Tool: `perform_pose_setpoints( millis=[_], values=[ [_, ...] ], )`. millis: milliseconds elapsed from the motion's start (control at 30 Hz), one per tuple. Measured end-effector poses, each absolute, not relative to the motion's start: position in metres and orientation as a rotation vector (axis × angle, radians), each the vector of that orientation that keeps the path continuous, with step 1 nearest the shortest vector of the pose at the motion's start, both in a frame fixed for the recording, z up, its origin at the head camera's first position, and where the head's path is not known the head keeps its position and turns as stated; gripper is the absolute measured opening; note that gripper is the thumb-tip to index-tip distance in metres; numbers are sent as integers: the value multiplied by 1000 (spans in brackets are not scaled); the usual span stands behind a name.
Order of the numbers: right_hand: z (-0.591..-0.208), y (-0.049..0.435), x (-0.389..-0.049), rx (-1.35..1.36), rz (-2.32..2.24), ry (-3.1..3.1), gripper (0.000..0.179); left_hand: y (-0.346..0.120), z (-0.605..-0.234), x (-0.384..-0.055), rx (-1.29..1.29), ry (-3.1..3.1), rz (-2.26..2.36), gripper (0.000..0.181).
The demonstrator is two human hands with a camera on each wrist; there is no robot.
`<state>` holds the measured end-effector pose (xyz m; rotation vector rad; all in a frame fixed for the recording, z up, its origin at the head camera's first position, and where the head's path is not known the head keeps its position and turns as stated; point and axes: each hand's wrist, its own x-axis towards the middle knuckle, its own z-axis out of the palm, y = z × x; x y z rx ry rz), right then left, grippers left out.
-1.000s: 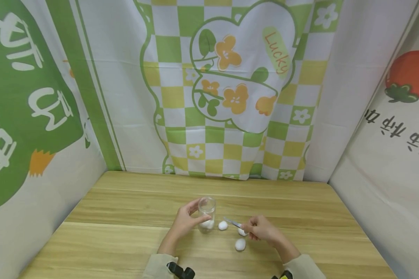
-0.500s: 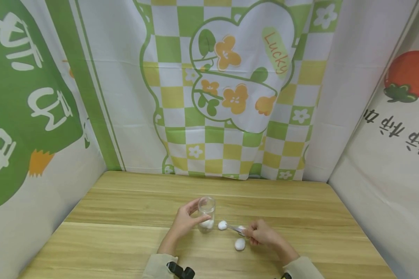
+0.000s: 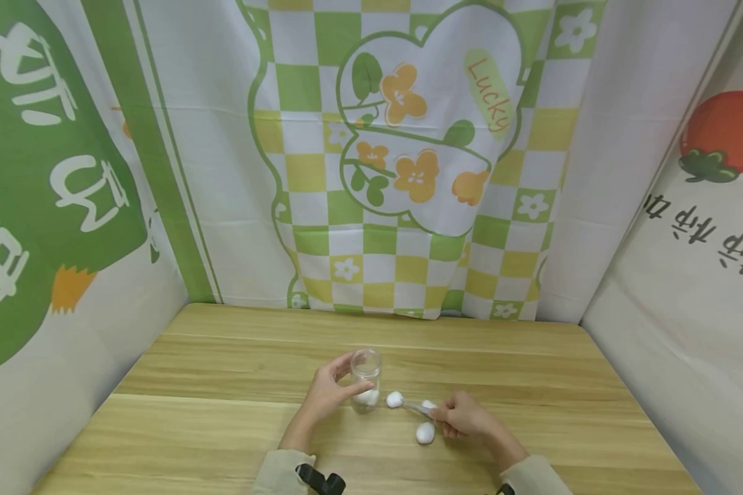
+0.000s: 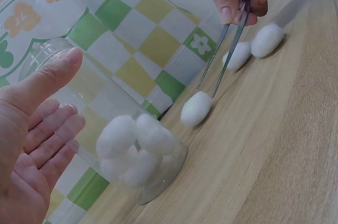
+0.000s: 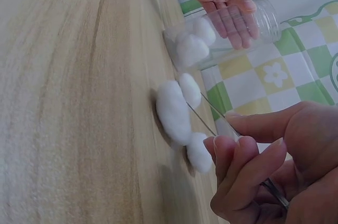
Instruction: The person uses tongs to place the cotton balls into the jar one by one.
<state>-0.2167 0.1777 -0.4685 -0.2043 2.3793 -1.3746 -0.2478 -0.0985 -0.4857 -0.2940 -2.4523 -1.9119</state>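
Observation:
My left hand (image 3: 328,393) holds a clear jar (image 3: 367,364), thumb on the near side and fingers round the back. The jar stands upright on the table with several white cotton balls (image 4: 137,147) at its bottom. My right hand (image 3: 466,414) pinches metal tweezers (image 4: 240,36) between thumb and fingers. Their tips are apart, right at the sides of a cotton ball (image 4: 196,109) lying just right of the jar. Two more cotton balls lie close to the right hand, one (image 3: 425,433) nearer me, the other (image 5: 198,152) partly hidden by the tweezers and hand in the head view.
The wooden table (image 3: 248,357) reaches back to a green and yellow checked cloth (image 3: 371,275). Printed cloths hang at both sides. A black strap mount (image 3: 320,479) sits on the left wrist.
The right hand has shifted slightly toward me, and the tweezers' tips have come down to the cotton ball beside the jar. The left hand and jar have stayed in place.

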Motion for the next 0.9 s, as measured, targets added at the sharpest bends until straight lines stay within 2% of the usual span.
perform_pose_setpoints(
  millis=[900],
  values=[
    [-477,163,-222,-102,-1415,2411,30,-99,-484,-247,-307,-2458,-1904,70]
  ],
)
